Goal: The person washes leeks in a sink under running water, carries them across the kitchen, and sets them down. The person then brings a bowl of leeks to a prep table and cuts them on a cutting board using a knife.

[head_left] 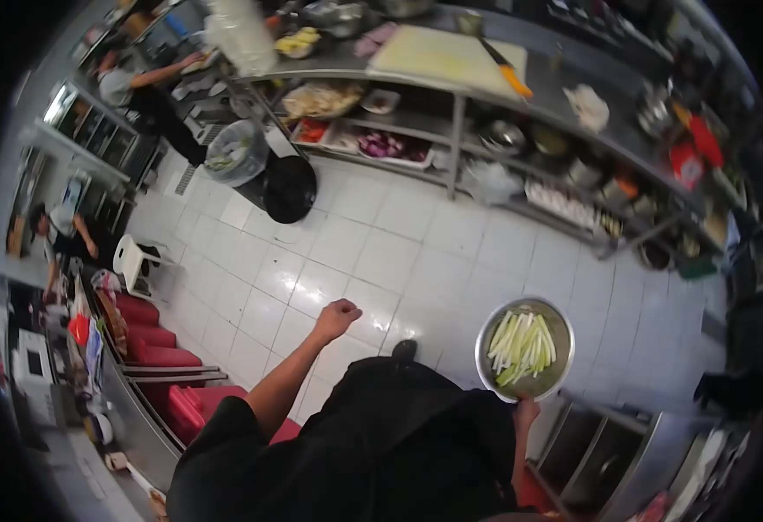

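Steel is gripped at its near rim: the round bowl is held by the right hand, out at the person's right above the tiled floor, its mouth turned up. Pale green-and-white sticks are heaped inside — their long axes pointed mostly away from the body, slightly fanned. The right forearm is partly hidden by the dark clothing. The left arm is stretched forward — its hand held over the floor, fingers curled narrowly into a loose fist.
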The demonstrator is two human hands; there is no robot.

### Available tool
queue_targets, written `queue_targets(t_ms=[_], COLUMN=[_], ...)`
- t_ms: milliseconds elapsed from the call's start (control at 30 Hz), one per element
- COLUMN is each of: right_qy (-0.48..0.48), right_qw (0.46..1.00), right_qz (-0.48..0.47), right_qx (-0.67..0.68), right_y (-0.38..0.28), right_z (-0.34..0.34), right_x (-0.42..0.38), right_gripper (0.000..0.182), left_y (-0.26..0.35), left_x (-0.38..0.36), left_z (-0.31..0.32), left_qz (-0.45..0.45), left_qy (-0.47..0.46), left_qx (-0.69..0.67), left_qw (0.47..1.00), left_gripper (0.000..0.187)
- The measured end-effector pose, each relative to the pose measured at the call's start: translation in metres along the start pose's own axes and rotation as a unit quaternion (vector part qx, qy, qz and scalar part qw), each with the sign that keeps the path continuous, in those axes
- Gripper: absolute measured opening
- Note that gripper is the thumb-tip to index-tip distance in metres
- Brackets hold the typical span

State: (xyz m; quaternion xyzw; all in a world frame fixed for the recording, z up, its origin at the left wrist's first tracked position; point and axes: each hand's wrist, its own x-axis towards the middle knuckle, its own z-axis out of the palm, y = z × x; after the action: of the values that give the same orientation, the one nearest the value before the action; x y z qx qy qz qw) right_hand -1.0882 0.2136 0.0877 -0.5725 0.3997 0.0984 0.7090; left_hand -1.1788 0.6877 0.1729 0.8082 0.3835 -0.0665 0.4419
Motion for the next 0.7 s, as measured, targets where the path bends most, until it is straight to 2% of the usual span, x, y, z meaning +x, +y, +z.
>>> queue_targets(t_ms=[33, 133, 233, 333, 367, 433, 533, 700], right_qy=[-0.018, -0.107, -0.19, -0.256, -0.239, -0.272, -0.31, -0.4], right_qw=[0.999, 0.992, 0.978, 0.957, 0.964, 0.95, 0.926, 0.855], right_qz=[-0.019, -0.043, -0.055, -0.066, -0.077, -0.087, -0.122, -0.202], right_qx=[-0.043, -0.049, -0.068, -0.117, -0.089, -0.122, -0.175, -0.26], right_y=[-0.015, -0.055, -0.101, -0.125, -0.133, -0.157, -0.178, -0.214], right_z=[0.032, 0.115, 0.18, 0.232, 0.256, 0.289, 0.338, 0.459], right_x=[-0.012, -0.021, -0.063, -0.077, -0.096, -0.102, -0.091, -0.077], right_gripper=[0.037, 0.021, 0.013, 0.015, 0.015, 0.018, 0.021, 0.02], left_y=[0.002, 0.058, 0.099, 0.14, 0.15, 0.17, 0.182, 0.194], left_x=[0.004, 0.004, 0.005, 0.016, 0.026, 0.05, 0.097, 0.156], left_z=[-0.007, -0.028, -0.037, -0.057, -0.065, -0.073, -0.082, -0.124], left_qz=[-0.012, -0.025, 0.035, 0.03, 0.027, 0.017, 0.003, 0.076], left_qy=[-0.002, -0.064, -0.112, -0.144, -0.146, -0.153, -0.131, 0.03], left_qx=[-0.043, -0.177, -0.271, -0.374, -0.378, -0.386, -0.371, -0.408], left_qw=[0.999, 0.982, 0.956, 0.916, 0.914, 0.909, 0.919, 0.909], left_gripper=[0.033, 0.039, 0.044, 0.046, 0.045, 0.043, 0.032, 0.027])
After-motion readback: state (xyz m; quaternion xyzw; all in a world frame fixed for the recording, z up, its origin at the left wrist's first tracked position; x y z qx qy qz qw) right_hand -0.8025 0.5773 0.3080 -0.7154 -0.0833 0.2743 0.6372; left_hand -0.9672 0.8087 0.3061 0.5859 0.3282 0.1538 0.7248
